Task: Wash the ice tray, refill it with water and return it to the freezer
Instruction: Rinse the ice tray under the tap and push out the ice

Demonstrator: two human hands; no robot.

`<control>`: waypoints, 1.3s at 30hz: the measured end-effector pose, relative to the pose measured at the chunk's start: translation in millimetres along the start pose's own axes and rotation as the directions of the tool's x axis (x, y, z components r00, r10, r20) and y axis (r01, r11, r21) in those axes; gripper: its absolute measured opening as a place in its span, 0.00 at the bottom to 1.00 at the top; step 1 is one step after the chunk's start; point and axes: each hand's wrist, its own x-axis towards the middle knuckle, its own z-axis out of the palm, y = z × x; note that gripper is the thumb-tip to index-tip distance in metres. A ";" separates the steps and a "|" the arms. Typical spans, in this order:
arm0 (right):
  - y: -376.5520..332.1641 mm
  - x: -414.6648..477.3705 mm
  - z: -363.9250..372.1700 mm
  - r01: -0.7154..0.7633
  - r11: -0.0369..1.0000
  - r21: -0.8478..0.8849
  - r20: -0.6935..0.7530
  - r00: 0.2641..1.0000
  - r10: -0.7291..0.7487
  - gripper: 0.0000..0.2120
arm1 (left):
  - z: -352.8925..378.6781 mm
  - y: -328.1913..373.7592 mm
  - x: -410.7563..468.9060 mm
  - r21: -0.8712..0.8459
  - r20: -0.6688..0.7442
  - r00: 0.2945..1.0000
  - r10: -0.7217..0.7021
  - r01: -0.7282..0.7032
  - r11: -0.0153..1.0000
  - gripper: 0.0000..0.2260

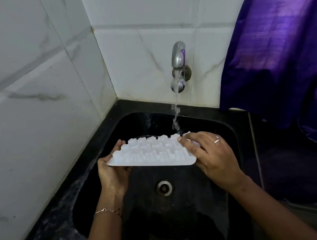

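A white ice tray (pixel 152 153) is held upside down over the black sink (pixel 225 130), its cell bottoms facing up. My left hand (pixel 113 174) grips its left end from below, thumb on the rim. My right hand (pixel 212 153) holds the right end, fingers lying over the top of the cells. A steel tap (pixel 178 59) on the tiled wall is running, and its stream of water (pixel 176 117) lands on the tray's far right corner, just by my right fingertips.
The sink drain (pixel 164 187) lies below the tray. White marble-pattern tiles (pixel 27 98) close in the left and back. A purple curtain (pixel 285 39) hangs at the right over the dark counter (pixel 295 171). The black counter edge at left is wet.
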 end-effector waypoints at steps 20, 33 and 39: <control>10.5 -13.4 38.1 -0.899 0.387 0.205 0.725 0.405 0.557 0.20 | -27.5 16.4 -11.6 0.667 0.011 0.987 -0.158 0.110 0.737 0.25; 76.7 59.9 58.0 -0.969 0.159 0.190 0.693 0.247 0.678 0.18 | -9.0 22.0 -0.7 0.515 -0.195 0.981 0.000 0.103 0.851 0.18; 112.0 119.9 73.4 -0.947 -0.058 0.316 0.718 0.198 0.667 0.18 | 14.5 32.4 13.2 0.528 -0.194 0.981 0.001 0.103 0.843 0.18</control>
